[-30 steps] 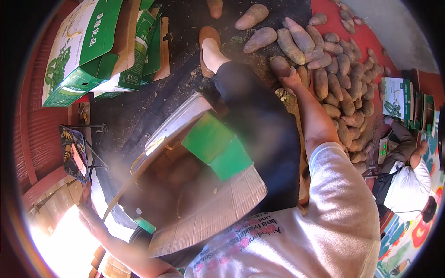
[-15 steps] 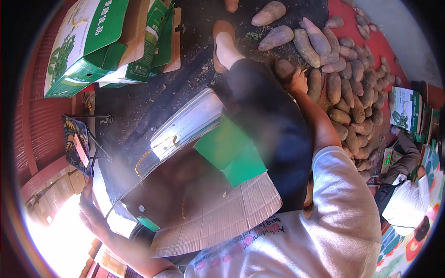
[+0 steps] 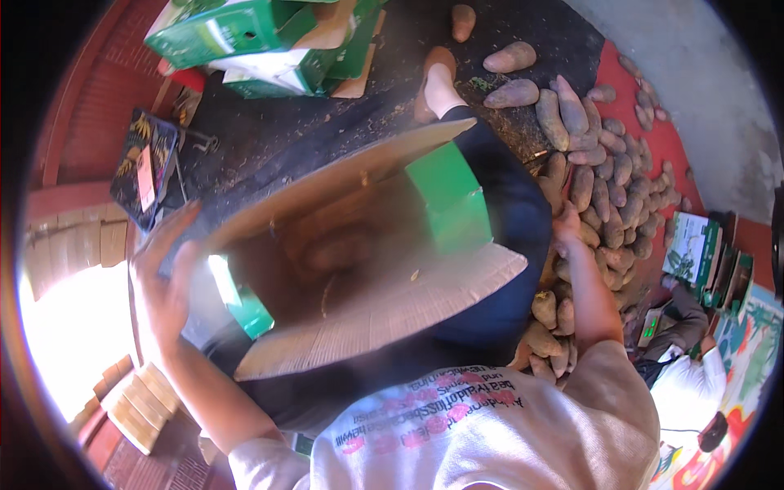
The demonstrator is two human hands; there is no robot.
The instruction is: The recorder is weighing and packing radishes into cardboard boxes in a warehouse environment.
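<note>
Left hand [image 3: 161, 290] open, fingers spread, just beside the box [image 3: 384, 318]; contact unclear. Box could tip if that end isn't braced. Right hand [image 3: 565, 226] curled at the pile's near edge; can't tell if it's gripping. Loose sweet potatoes [image 3: 619, 192] around it could roll if one below shifts. Room: box mouth open between hands; green flap [image 3: 449, 196] and leg [image 3: 513, 192] crowd the right hand's side.

Left hand [image 3: 160, 290] raised, fingers [image 3: 167, 231] extended, thumb [image 3: 185, 265] apart — right arm [image 3: 593, 290] outstretched, right hand [image 3: 565, 227] low, grip unclear.
</note>
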